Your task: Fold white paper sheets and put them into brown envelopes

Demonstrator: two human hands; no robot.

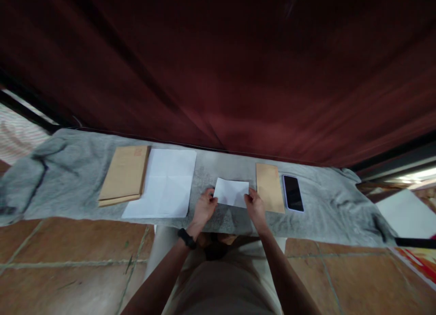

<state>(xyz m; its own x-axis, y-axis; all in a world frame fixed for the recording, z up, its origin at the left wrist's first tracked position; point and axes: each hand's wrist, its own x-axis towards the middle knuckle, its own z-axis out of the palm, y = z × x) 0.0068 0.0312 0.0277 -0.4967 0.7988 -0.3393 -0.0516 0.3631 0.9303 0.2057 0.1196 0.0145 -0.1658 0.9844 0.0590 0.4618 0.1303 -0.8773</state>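
Observation:
A small folded white paper [232, 191] lies at the middle of a grey cloth [75, 169] spread on the floor. My left hand [203, 208] pinches its near left corner and my right hand [255, 207] pinches its near right corner. A black band sits on my left wrist. Just right of the paper lies a single brown envelope [270, 187]. To the left lie a stack of white sheets [163, 182] and a stack of brown envelopes [124, 175].
A black phone [293, 193] lies face up on the cloth right of the single envelope. A dark red curtain [238, 70] hangs behind the cloth. Brown floor tiles [68, 260] lie in front. White paper [407, 214] sits at the far right.

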